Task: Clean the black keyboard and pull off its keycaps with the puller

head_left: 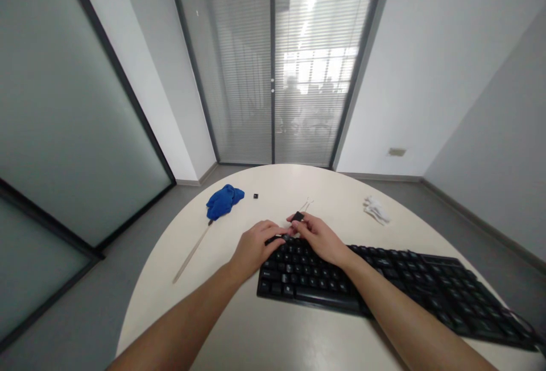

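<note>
We're working both hands at the far-left part of the keyboard (pixel 409 271); it's lying flat on the surface (pixel 294 337) in front of us. Its long axis is running left to right, with the right end slanting nearer to us, so most of its length is stretching away to the right of our fingers.

Right hand (pixel 322 240): we're pinching a small black block (pixel 297 217) between thumb and fingers, just past the far row of keys. Thin wires (pixel 306 205) are showing just beyond it; we can't tell if they're joined to it.

Left hand (pixel 256 246): it's bending over the far-left corner, thumb and fingertips sitting at the keys there. Can't tell if it's gripping anything.

Fingertips of the two hands are nearly meeting. Key relation, as we're reading it: block to far key row. The right hand is nearer the block, the left is nearer the corner, and the right forearm is crossing over the keyboard.

Elsewhere: a loose keycap (pixel 256 196) is lying beyond the left hand, well apart from the keyboard. Blue cloth (pixel 222 201) is sitting left of it, with a stick (pixel 190 257) pointing back towards us. White cloth (pixel 376 210) is lying far right, beyond the keyboard.
</note>
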### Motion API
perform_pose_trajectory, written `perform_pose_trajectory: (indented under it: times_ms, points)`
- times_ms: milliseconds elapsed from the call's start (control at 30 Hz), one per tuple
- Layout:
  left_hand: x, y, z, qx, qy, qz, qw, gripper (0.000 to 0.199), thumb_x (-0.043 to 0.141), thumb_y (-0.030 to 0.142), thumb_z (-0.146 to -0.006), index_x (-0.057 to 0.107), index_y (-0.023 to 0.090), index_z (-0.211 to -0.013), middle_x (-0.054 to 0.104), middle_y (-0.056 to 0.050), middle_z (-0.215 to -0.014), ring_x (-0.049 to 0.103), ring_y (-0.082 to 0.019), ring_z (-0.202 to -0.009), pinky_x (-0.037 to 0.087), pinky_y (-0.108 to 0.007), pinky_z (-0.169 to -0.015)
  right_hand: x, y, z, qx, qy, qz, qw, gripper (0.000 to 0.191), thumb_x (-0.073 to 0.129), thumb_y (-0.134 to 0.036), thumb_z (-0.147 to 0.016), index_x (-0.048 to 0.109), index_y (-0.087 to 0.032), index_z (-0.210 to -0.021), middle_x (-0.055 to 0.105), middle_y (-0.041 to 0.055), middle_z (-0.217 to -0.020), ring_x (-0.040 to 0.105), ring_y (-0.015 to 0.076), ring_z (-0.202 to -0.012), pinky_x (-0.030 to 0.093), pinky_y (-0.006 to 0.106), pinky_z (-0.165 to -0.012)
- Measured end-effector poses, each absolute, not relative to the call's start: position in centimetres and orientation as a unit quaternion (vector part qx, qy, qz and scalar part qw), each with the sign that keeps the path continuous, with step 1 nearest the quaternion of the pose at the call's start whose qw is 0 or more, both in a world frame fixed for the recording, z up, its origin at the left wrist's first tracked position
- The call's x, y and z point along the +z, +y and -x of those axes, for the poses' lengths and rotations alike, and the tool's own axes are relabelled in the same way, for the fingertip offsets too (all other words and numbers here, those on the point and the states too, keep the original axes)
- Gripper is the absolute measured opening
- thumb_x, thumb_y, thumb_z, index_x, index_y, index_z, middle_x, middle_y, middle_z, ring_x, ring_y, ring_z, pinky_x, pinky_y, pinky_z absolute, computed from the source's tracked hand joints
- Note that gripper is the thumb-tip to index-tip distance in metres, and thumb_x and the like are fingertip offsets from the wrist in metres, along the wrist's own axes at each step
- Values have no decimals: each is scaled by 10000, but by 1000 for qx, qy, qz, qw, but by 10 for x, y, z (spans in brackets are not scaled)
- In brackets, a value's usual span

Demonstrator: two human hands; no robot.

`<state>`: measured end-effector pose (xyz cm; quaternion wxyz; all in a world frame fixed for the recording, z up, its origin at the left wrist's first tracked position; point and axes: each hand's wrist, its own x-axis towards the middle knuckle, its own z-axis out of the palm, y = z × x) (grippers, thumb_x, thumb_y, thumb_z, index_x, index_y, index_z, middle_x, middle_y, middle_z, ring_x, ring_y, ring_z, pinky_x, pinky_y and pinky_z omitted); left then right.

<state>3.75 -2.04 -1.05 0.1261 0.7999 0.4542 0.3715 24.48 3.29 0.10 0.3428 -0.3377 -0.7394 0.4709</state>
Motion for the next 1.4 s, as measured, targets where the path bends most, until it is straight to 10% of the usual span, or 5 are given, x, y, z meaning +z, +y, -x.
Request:
perform_pose_trajectory:
  times_ms: [933, 1400]
  points:
    - [-26, 13, -14, 353, 664, -656, 69, 169, 671, 222, -814, 746, 255, -963, 738, -2, -922, 611, -166, -756, 445, -290, -747, 2, 33, -245, 482, -717, 356, 357, 431, 510, -527, -934, 560, -170, -1170, 715, 70, -909, 643, 191, -846, 462, 307, -677]
    - [-9, 61, -12, 209, 660, -719, -69, 178, 628, 239, -885, 738, 276, -1020, 617, -71, -1175, 504, -279, -1127, 380, -401, -923, 0, 35, -245, 482, -722, 346, 356, 414, 509, -513, -944, 570, -171, -1171, 705, 59, -899, 636, 178, -821, 456, 293, -660]
